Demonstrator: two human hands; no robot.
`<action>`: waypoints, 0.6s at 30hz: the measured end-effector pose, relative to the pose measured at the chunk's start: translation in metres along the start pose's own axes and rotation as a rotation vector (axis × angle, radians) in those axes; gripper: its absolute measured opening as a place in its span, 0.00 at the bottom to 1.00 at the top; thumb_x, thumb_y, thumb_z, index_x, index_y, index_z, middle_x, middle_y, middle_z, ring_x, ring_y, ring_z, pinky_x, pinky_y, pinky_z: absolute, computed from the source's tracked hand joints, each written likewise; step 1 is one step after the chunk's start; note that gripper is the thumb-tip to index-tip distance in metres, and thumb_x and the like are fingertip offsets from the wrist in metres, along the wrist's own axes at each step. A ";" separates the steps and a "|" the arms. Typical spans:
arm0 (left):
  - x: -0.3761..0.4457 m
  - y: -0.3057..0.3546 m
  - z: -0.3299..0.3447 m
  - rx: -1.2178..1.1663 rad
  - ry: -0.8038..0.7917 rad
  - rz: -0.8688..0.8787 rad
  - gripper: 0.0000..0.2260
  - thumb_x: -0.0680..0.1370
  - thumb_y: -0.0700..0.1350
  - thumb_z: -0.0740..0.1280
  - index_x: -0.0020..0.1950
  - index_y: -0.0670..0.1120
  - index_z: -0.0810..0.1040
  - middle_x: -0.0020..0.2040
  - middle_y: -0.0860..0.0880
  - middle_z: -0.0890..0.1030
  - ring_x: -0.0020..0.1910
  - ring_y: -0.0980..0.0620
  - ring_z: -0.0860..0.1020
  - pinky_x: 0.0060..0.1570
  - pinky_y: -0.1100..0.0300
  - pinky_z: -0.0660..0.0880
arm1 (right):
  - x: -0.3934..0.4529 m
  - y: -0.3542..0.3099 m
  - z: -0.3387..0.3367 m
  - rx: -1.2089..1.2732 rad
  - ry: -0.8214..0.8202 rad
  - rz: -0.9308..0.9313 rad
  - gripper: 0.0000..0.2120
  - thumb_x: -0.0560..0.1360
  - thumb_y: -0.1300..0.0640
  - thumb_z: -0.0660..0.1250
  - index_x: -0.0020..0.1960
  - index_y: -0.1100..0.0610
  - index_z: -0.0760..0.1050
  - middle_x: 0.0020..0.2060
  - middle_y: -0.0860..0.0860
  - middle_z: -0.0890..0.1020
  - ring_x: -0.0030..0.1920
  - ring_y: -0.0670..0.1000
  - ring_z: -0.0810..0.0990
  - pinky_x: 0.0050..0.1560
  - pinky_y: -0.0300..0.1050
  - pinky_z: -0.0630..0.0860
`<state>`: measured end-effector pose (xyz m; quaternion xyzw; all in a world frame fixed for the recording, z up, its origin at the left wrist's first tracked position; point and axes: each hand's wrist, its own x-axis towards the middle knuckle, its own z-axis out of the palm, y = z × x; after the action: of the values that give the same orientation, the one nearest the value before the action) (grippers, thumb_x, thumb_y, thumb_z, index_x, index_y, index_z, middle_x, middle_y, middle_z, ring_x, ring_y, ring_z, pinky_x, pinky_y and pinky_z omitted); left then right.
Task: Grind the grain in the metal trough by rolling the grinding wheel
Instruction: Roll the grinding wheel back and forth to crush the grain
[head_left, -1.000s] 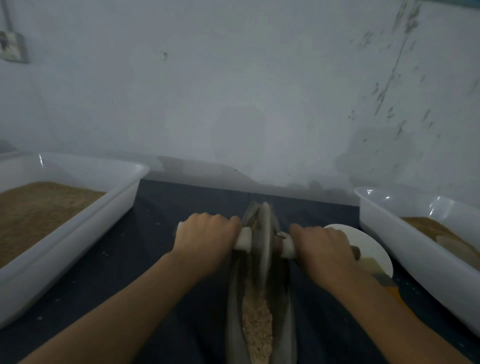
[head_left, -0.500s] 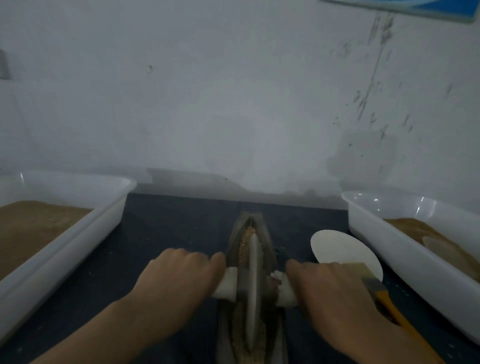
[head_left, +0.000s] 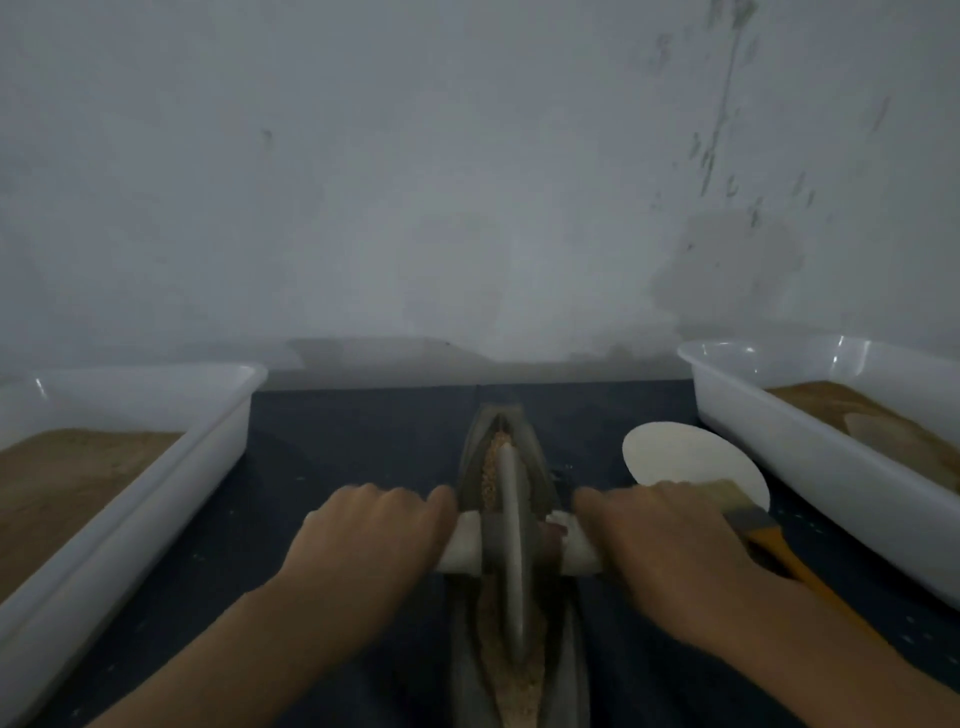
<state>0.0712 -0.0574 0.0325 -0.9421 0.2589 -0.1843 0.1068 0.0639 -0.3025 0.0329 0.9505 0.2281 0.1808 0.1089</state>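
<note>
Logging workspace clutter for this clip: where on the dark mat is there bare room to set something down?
The widest bare patch of dark mat lies between the left tray and the metal trough, ahead of the left hand. Right of the trough it is crowded: the white disc, the brush and the right tray sit close by the right hand.

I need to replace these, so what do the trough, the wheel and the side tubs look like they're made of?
Trough: dull grey metal, probably cast iron, matte. Wheel: grey metal disc, its rim worn paler; the axle handles look white, material unclear. Tubs: glossy, slightly translucent white plastic, showing bright glints.
</note>
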 end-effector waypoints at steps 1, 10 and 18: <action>-0.008 0.001 -0.002 0.031 0.006 0.052 0.24 0.62 0.48 0.76 0.43 0.53 0.60 0.35 0.52 0.76 0.28 0.51 0.74 0.28 0.57 0.62 | -0.008 -0.002 -0.001 0.010 0.042 -0.016 0.19 0.55 0.56 0.77 0.38 0.52 0.70 0.27 0.49 0.76 0.25 0.52 0.75 0.26 0.43 0.63; 0.038 -0.007 0.020 0.059 0.057 -0.126 0.18 0.74 0.46 0.66 0.45 0.53 0.54 0.39 0.54 0.70 0.33 0.53 0.70 0.34 0.58 0.62 | 0.049 0.020 0.022 0.002 -0.049 0.113 0.11 0.73 0.54 0.66 0.47 0.49 0.63 0.44 0.49 0.79 0.43 0.54 0.78 0.37 0.46 0.62; 0.025 -0.005 0.017 0.004 0.030 -0.113 0.23 0.72 0.49 0.69 0.43 0.54 0.52 0.36 0.55 0.66 0.31 0.54 0.64 0.32 0.58 0.60 | 0.033 0.011 0.008 -0.016 -0.041 0.044 0.10 0.73 0.56 0.66 0.49 0.52 0.65 0.40 0.50 0.78 0.39 0.55 0.77 0.35 0.48 0.63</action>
<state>0.1007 -0.0647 0.0258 -0.9521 0.2067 -0.2048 0.0943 0.0991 -0.2978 0.0384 0.9579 0.2033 0.1653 0.1169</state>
